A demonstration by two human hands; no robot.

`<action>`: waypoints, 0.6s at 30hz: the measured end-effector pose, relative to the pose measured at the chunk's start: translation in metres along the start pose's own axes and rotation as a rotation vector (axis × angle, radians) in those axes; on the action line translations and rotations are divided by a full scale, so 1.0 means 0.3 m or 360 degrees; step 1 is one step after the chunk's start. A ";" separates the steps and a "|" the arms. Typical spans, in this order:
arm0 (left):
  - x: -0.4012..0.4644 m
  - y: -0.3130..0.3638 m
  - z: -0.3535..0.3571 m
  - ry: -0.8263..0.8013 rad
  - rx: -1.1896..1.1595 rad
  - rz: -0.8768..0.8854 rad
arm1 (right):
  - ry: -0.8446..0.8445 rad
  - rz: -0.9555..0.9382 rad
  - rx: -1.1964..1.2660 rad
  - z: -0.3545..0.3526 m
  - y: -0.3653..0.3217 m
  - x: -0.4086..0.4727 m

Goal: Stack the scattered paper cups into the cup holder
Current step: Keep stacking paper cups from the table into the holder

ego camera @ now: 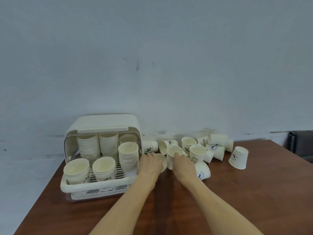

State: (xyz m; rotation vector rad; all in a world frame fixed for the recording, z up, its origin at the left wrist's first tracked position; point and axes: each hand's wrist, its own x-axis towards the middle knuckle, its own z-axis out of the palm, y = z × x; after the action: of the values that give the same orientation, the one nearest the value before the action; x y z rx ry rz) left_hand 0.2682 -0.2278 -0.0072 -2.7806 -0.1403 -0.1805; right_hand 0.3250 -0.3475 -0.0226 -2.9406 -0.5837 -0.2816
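On the brown wooden table [237, 192], against a pale wall, a cream cup holder [101, 183] stands at the left with its lid raised, filled with several stacks of nested paper cups [127, 156]. Just to its right both hands reach into the scattered cups. The left hand [149, 164] lies over a cup on its side [161, 159], its rim showing past the knuckles; the fingers curl around it, though the fingertips are hidden. The right hand [183, 164] grips a cup [174, 150] whose open mouth faces the camera, the thumb hooked over its rim and the fingers wrapped around the wall below. Beside the right wrist lies a cup with a blue logo [202, 170]. Farther right more loose cups [210, 146] lie jumbled together, and one upside-down cup [238, 157] stands apart from them.
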 end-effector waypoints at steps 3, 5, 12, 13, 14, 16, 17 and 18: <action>-0.030 -0.002 -0.041 0.0047 -0.0046 -0.0010 | 0.0028 0.0007 -0.0005 -0.039 0.005 -0.018; -0.053 -0.011 -0.070 0.0089 -0.0103 -0.0024 | 0.0044 0.0008 0.0005 -0.067 0.005 -0.035; -0.149 -0.088 -0.190 0.0221 -0.0230 -0.0081 | 0.0123 -0.0004 0.0014 -0.192 -0.027 -0.095; -0.162 -0.103 -0.209 0.0246 -0.0238 -0.0092 | 0.0134 -0.0008 0.0011 -0.207 -0.034 -0.103; -0.177 -0.121 -0.230 0.0274 -0.0253 -0.0108 | 0.0146 -0.0013 0.0015 -0.225 -0.043 -0.111; -0.204 -0.159 -0.271 0.0327 -0.0246 -0.0157 | 0.0169 -0.0023 0.0026 -0.256 -0.063 -0.125; -0.216 -0.177 -0.289 0.0349 -0.0244 -0.0183 | 0.0184 -0.0030 0.0036 -0.274 -0.076 -0.131; -0.227 -0.196 -0.305 0.0365 -0.0243 -0.0207 | 0.0196 -0.0040 0.0045 -0.292 -0.088 -0.136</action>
State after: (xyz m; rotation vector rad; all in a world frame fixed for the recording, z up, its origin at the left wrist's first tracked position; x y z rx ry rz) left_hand 0.1842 -0.2101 0.0881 -2.8762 -0.2591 -0.5618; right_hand 0.2640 -0.3524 0.0566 -2.8653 -0.6029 -0.4499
